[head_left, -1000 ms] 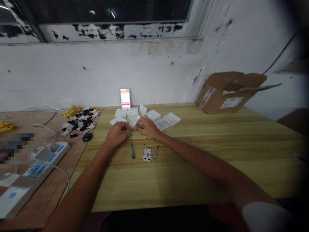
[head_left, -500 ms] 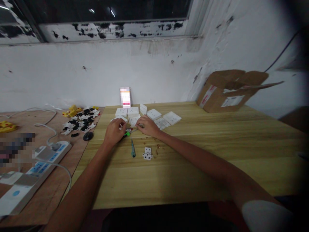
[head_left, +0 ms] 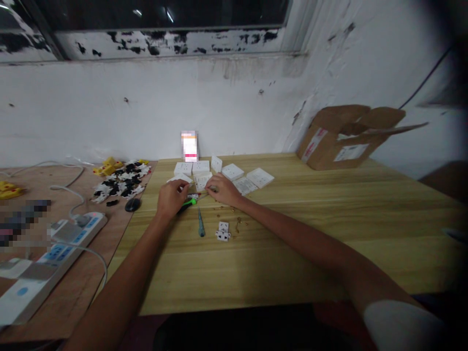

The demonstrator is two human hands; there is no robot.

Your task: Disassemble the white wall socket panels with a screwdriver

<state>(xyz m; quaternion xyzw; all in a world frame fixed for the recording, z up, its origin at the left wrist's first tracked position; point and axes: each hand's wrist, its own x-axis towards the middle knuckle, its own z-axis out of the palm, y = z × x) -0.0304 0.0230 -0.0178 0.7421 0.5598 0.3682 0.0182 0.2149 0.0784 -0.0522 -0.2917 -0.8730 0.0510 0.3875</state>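
Observation:
Both my hands rest far out on the light wooden table (head_left: 292, 243), close to a cluster of white socket plates (head_left: 226, 174). My left hand (head_left: 171, 197) is curled, fingers closed over a small part beside a green-handled tool (head_left: 187, 203). My right hand (head_left: 221, 189) pinches something small at its fingertips; I cannot make out what. A teal screwdriver (head_left: 201, 225) lies just behind the hands, with a white socket insert (head_left: 223, 231) to its right and small brass bits (head_left: 238, 224) scattered near it.
A pile of black, white and yellow plastic parts (head_left: 120, 183) and a dark mouse-like object (head_left: 132, 204) lie on the brown board at left. White power strips (head_left: 54, 253) with cables sit nearer left. An open cardboard box (head_left: 343, 139) stands at the back right against the wall.
My left hand has drawn slightly left and back, uncovering the green-handled tool beside it. My right hand has stayed almost still.

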